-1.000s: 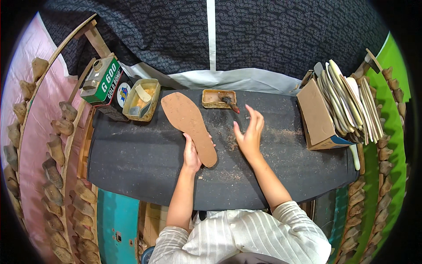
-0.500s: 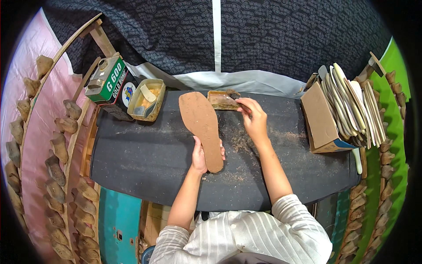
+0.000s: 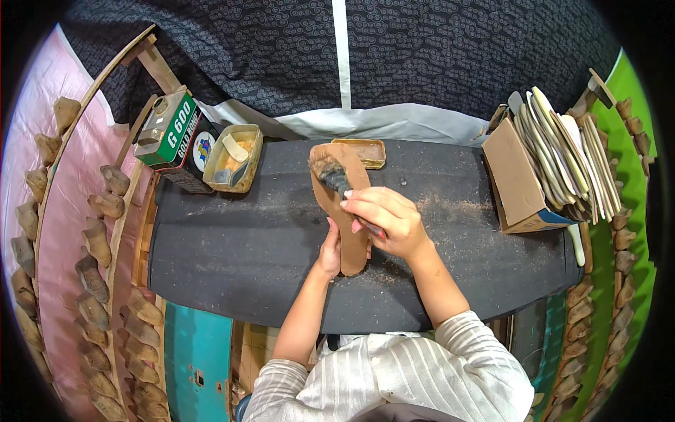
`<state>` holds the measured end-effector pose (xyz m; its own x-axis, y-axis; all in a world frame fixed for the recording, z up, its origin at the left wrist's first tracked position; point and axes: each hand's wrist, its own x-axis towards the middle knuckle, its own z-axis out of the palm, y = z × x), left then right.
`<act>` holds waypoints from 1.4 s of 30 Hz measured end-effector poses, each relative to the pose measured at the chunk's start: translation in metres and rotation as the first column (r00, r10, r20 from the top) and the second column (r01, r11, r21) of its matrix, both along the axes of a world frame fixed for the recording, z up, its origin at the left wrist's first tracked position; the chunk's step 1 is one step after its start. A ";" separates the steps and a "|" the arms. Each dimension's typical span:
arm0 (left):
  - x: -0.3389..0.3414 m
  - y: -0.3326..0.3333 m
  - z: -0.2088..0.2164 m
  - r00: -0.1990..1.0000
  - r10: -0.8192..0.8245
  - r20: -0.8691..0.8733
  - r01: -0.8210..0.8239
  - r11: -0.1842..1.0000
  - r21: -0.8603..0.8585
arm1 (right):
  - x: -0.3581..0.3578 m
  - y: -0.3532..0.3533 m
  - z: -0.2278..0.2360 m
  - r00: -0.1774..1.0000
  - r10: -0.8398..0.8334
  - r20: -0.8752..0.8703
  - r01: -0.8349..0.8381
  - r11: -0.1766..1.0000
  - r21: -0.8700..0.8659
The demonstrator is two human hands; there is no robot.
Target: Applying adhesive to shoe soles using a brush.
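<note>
A brown shoe sole (image 3: 355, 243) stands tilted above the middle of the dark table, its wide end away from me. My left hand (image 3: 330, 250) grips it around the narrow heel part, thumb along the left edge. In my right hand (image 3: 390, 218) is a brush (image 3: 336, 180) with dark bristles, pinched by its handle. The bristles touch the upper left of the sole, where the surface looks darker and wet. Behind the sole lies a shallow yellowish tray (image 3: 371, 153), partly hidden by it.
At the back left stand a green and black metal can (image 3: 169, 141) and a tub (image 3: 235, 158) with tools inside. A cardboard box (image 3: 524, 183) of upright flat sole-shaped pieces sits at right. Racks of wooden shoe lasts (image 3: 95, 274) line both sides. Crumbs dot the black table cloth (image 3: 232, 246).
My right hand has brought the brush from the tray toward me and onto the sole. My left hand has shifted the sole slightly right, and its top end now shows a darkened patch.
</note>
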<state>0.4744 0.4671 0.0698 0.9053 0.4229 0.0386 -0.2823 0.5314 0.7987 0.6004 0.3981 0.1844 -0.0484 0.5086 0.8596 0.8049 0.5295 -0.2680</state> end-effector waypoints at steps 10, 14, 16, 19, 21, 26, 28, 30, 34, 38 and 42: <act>0.001 -0.001 -0.002 0.988 0.126 -0.087 -0.130 0.991 -0.033 | -0.003 -0.002 0.002 0.997 -0.017 0.073 0.010 0.994 0.105; -0.001 -0.002 -0.003 0.981 0.157 -0.114 -0.139 0.978 0.155 | -0.004 -0.003 0.002 0.995 0.062 0.082 -0.063 0.998 0.005; -0.001 0.001 -0.013 0.946 0.292 -0.142 -0.273 0.952 0.138 | -0.006 -0.007 0.006 0.986 0.136 0.095 -0.133 0.990 -0.042; -0.005 0.008 -0.020 0.977 0.182 -0.112 -0.167 0.978 0.128 | -0.009 -0.010 0.007 0.984 0.173 0.033 -0.174 0.985 0.014; -0.004 0.004 -0.007 0.983 0.176 -0.048 -0.169 0.977 0.131 | -0.008 -0.004 0.007 0.995 0.090 0.045 -0.092 0.995 0.049; -0.004 0.001 -0.003 0.977 0.204 -0.064 -0.189 0.963 0.194 | -0.006 -0.004 0.003 0.991 0.126 0.050 -0.123 0.991 -0.056; -0.009 0.007 -0.028 0.950 0.308 -0.055 -0.299 0.944 0.137 | -0.009 -0.009 0.011 0.979 0.196 0.057 -0.190 0.977 -0.099; -0.012 0.012 -0.032 0.981 0.185 -0.066 -0.179 0.980 0.087 | -0.009 -0.016 0.013 0.957 0.288 -0.031 -0.289 0.939 -0.185; 0.001 0.001 -0.006 0.957 0.267 -0.111 -0.260 0.963 0.075 | -0.007 -0.010 0.010 0.990 0.138 0.027 -0.139 0.990 0.040; -0.003 0.006 -0.018 0.959 0.281 -0.043 -0.273 0.954 0.125 | -0.010 -0.008 0.010 0.987 0.135 0.085 -0.133 0.990 -0.039; -0.008 0.006 -0.023 0.951 0.287 -0.113 -0.288 0.958 0.003 | -0.013 -0.016 0.012 0.958 0.284 0.037 -0.274 0.947 -0.166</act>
<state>0.4666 0.4734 0.0471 0.7436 0.6657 -0.0621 -0.3349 0.4513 0.8272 0.5876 0.3820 0.1965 -0.2566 0.5960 0.7609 0.6482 0.6901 -0.3219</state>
